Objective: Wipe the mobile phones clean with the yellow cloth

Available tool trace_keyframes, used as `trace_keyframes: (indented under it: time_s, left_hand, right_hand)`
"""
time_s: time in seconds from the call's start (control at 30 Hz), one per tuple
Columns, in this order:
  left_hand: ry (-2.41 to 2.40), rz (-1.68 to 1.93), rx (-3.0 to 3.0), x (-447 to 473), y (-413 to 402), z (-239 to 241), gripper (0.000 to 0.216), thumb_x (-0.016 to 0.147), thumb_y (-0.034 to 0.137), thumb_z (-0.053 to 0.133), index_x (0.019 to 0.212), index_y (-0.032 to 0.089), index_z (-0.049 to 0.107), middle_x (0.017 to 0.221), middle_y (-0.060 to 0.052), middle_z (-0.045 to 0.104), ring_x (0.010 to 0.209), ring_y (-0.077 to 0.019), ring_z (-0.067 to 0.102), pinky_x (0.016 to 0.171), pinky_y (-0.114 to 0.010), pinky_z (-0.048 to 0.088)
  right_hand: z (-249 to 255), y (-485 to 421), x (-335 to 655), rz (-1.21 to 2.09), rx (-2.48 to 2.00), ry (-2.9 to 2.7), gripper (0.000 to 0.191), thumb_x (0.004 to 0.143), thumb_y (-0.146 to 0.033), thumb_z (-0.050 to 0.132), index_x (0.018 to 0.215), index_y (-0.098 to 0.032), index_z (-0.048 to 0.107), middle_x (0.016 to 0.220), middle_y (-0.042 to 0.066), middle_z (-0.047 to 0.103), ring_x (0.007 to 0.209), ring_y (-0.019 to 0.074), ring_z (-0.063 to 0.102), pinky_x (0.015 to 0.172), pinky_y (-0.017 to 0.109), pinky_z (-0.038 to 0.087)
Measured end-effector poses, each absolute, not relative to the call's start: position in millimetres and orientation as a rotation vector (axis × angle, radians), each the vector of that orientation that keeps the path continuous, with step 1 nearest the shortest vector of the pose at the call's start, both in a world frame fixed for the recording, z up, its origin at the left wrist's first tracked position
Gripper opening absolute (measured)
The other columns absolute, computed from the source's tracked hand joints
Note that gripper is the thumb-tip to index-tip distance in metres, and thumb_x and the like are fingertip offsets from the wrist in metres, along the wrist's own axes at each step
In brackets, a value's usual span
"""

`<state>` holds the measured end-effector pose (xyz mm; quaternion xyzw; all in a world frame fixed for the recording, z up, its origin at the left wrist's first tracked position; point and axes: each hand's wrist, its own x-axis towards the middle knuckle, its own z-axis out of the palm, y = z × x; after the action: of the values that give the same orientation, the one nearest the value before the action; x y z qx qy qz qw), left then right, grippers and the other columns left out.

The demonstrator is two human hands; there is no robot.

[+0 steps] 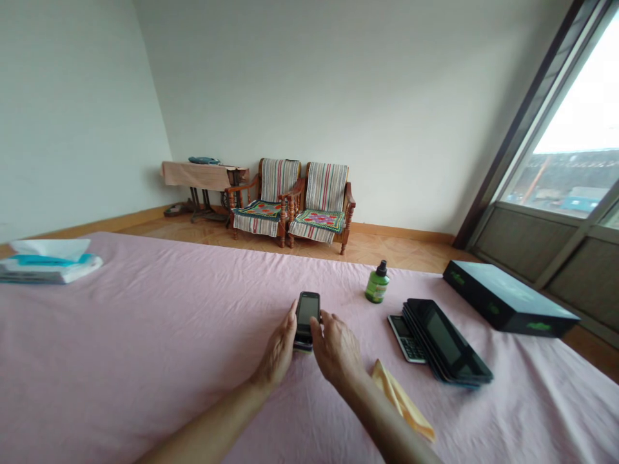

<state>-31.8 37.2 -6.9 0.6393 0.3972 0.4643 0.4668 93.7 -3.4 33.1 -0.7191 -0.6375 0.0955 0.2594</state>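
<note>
A small black mobile phone (306, 314) lies on the pink tablecloth (159, 348) near the middle of the table. My left hand (279, 351) rests against its left side, fingers curled along the edge. My right hand (334, 348) grips its right side, thumb by the lower end. Both hands hold the phone between them. A folded yellow cloth (403, 403) lies just right of my right forearm.
A green spray bottle (377, 283) stands behind the phone to the right. A stack of dark phones and tablets (442, 341) lies further right, then a black box (507, 298). A tissue pack (48, 260) sits far left. Two wooden chairs (290, 203) stand by the wall.
</note>
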Motion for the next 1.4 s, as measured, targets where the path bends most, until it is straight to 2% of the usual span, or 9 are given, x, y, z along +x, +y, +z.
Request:
trace_keyframes:
  time_s: [0.3, 0.4, 0.47, 0.6, 0.83, 0.97, 1.13, 1.3, 1.4]
  left_hand:
    - [0.982, 1.131, 1.579, -34, 38, -9, 0.066, 0.091, 0.059, 0.035, 0.141, 0.016, 0.038, 0.150, -0.008, 0.036, 0.141, -0.0228, 0.025, 0.117, -0.038, 0.014]
    - [1.007, 1.148, 1.555, -33, 39, -9, 0.067, 0.091, 0.060, 0.035, 0.140, 0.014, 0.040, 0.149, -0.010, 0.037, 0.140, -0.0233, 0.028, 0.117, -0.038, 0.015]
    - [1.030, 1.166, 1.535, -33, 41, -10, 0.070, 0.090, 0.063, 0.034, 0.139, 0.013, 0.041, 0.148, -0.012, 0.039, 0.140, -0.0236, 0.028, 0.117, -0.038, 0.016]
    - [1.044, 1.204, 1.515, -32, 44, -13, 0.074, 0.088, 0.067, 0.034, 0.136, 0.012, 0.045, 0.145, -0.014, 0.043, 0.139, -0.0252, 0.030, 0.116, -0.039, 0.019]
    - [0.989, 1.224, 1.522, -34, 44, -12, 0.068, 0.089, 0.065, 0.035, 0.132, 0.014, 0.050, 0.136, -0.012, 0.053, 0.132, -0.0267, 0.042, 0.112, -0.040, 0.029]
    - [0.971, 1.222, 1.521, -33, 43, -10, 0.063, 0.091, 0.061, 0.036, 0.132, 0.015, 0.051, 0.135, -0.010, 0.055, 0.130, -0.0262, 0.044, 0.111, -0.039, 0.031]
    - [0.976, 1.221, 1.514, -34, 44, -11, 0.061, 0.092, 0.059, 0.037, 0.133, 0.016, 0.049, 0.138, -0.010, 0.052, 0.132, -0.0258, 0.041, 0.113, -0.040, 0.028]
    - [0.945, 1.215, 1.525, -33, 44, -14, 0.065, 0.092, 0.060, 0.035, 0.138, 0.015, 0.044, 0.143, -0.010, 0.046, 0.136, -0.0255, 0.036, 0.115, -0.041, 0.022]
    - [0.912, 1.211, 1.528, -32, 42, -14, 0.065, 0.092, 0.061, 0.034, 0.141, 0.017, 0.040, 0.148, -0.007, 0.039, 0.140, -0.0240, 0.028, 0.117, -0.040, 0.016]
  right_hand:
    - [33, -4, 95, 0.233, -1.910, -1.784, 0.035, 0.098, -0.033, 0.033, 0.102, -0.017, 0.063, 0.090, 0.009, 0.070, 0.082, 0.0184, 0.068, 0.066, 0.023, 0.044]
    - [38, -11, 119, 0.155, -1.965, -1.794, 0.036, 0.099, -0.036, 0.033, 0.112, -0.017, 0.060, 0.100, 0.008, 0.069, 0.088, 0.0169, 0.066, 0.070, 0.023, 0.045]
    - [40, -17, 144, 0.062, -2.063, -1.770, 0.035, 0.097, -0.033, 0.036, 0.116, -0.014, 0.059, 0.106, 0.012, 0.067, 0.094, 0.0207, 0.064, 0.077, 0.027, 0.044]
    - [36, -28, 199, -0.133, -2.312, -1.705, 0.025, 0.089, -0.024, 0.049, 0.100, -0.008, 0.065, 0.100, 0.020, 0.065, 0.097, 0.0332, 0.058, 0.078, 0.039, 0.040]
    - [12, -31, 222, -0.296, -2.455, -1.716, 0.023, 0.086, -0.013, 0.046, 0.092, -0.006, 0.067, 0.096, 0.021, 0.063, 0.096, 0.0323, 0.054, 0.078, 0.040, 0.034]
    - [7, -32, 211, -0.289, -2.429, -1.710, 0.023, 0.085, -0.014, 0.048, 0.098, -0.009, 0.066, 0.099, 0.018, 0.063, 0.097, 0.0295, 0.054, 0.078, 0.037, 0.034]
    - [5, -37, 210, -0.235, -2.352, -1.673, 0.029, 0.085, -0.028, 0.050, 0.106, -0.013, 0.062, 0.106, 0.016, 0.061, 0.099, 0.0303, 0.054, 0.079, 0.037, 0.036]
    - [-3, -36, 224, -0.121, -2.265, -1.632, 0.028, 0.077, -0.026, 0.057, 0.098, -0.009, 0.065, 0.089, 0.015, 0.062, 0.087, 0.0279, 0.058, 0.075, 0.033, 0.042]
    - [1, -31, 219, -0.066, -2.180, -1.581, 0.031, 0.073, -0.025, 0.058, 0.098, -0.007, 0.064, 0.088, 0.014, 0.060, 0.082, 0.0257, 0.059, 0.072, 0.031, 0.045]
